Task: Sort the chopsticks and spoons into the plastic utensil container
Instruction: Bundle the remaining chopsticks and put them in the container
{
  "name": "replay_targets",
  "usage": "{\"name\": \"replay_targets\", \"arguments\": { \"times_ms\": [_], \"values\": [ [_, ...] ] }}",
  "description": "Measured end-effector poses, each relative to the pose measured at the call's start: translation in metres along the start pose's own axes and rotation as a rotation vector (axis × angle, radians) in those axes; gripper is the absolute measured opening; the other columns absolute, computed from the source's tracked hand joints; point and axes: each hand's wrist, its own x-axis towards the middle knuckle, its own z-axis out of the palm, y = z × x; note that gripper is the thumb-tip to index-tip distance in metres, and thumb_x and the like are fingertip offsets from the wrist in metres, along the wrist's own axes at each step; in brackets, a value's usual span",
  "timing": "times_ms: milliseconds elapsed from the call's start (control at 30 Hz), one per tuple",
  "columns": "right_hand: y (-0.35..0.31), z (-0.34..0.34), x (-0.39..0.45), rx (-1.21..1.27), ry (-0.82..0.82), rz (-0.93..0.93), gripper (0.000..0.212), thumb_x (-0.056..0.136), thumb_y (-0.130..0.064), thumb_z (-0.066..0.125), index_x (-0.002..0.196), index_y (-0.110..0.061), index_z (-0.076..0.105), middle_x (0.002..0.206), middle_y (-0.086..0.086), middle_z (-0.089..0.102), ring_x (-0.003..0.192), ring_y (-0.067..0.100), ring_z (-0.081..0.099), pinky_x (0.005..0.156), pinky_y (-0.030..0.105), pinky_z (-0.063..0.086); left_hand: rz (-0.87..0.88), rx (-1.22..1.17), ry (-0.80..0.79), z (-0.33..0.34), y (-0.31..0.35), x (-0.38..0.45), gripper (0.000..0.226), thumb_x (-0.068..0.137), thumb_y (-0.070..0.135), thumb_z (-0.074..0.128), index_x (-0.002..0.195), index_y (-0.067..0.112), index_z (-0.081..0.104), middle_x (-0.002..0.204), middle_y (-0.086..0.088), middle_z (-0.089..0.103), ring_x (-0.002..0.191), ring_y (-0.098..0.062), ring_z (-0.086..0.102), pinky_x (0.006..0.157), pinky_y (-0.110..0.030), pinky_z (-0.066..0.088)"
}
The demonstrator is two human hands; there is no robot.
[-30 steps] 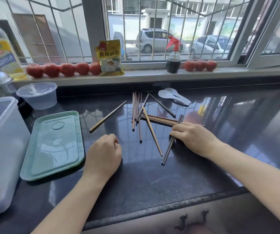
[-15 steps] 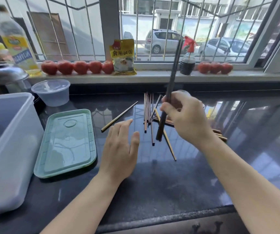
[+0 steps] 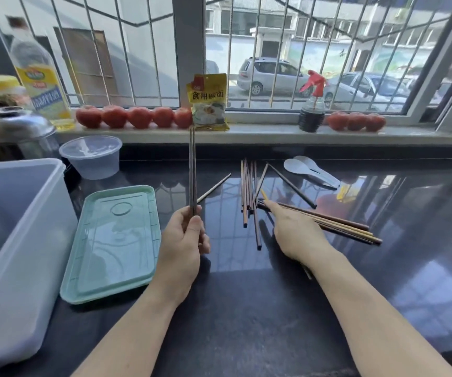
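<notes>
My left hand [image 3: 184, 240] is shut on a dark chopstick [image 3: 192, 170] held upright over the counter, beside the green lid [image 3: 113, 243]. My right hand [image 3: 295, 232] lies palm down on the loose chopsticks [image 3: 249, 191], its fingertips on a yellowish one; whether it grips any is hidden. More chopsticks [image 3: 341, 224] stick out to its right. Two white spoons [image 3: 312, 172] lie beyond the pile. The clear plastic container [image 3: 15, 240] stands at the left edge, open.
A small round tub [image 3: 91, 156] stands behind the lid. On the window sill sit tomatoes [image 3: 135, 117], a yellow packet [image 3: 208, 102], a spray bottle [image 3: 312, 110] and an oil bottle [image 3: 42, 85]. A metal pot [image 3: 20, 123] is at far left.
The dark chopstick passed from my right hand to my left, which now holds it upright. My right hand went back down onto the pile.
</notes>
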Motion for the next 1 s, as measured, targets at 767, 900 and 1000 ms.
{"name": "replay_targets", "arguments": {
  "times_ms": [767,900,1000],
  "values": [
    [-0.017,-0.025,-0.014,0.371,0.322,-0.069,0.033,0.104,-0.031,0.049,0.132,-0.019,0.063,0.119,0.007,0.063,0.112,0.024,0.055,0.1,0.037,0.041,-0.081,-0.027,-0.29,0.024,-0.007,-0.013,0.024,0.11,0.012,0.041,0.112,0.026,0.06,0.068,0.003,0.054,0.049,-0.013,0.042,0.039,-0.024,0.034],
    [0.062,-0.037,-0.017,-0.032,-0.068,0.368,0.033,0.102,-0.029,0.048,0.133,-0.022,0.056,0.136,0.007,0.052,0.124,0.034,0.045,0.105,0.044,0.037,-0.18,-0.172,-0.233,0.018,-0.005,-0.007,0.026,0.108,0.002,0.04,0.122,0.016,0.057,0.072,0.0,0.054,0.056,-0.013,0.047,0.046,-0.025,0.04],
    [0.075,-0.04,-0.021,-0.033,-0.081,0.281,0.016,0.098,-0.022,0.057,0.112,-0.021,0.065,0.106,0.002,0.054,0.097,0.025,0.049,0.086,0.038,0.044,-0.203,-0.208,-0.233,0.016,-0.004,-0.008,0.024,0.107,0.001,0.04,0.121,0.012,0.056,0.071,0.0,0.055,0.056,-0.013,0.048,0.046,-0.025,0.041]
  ]
}}
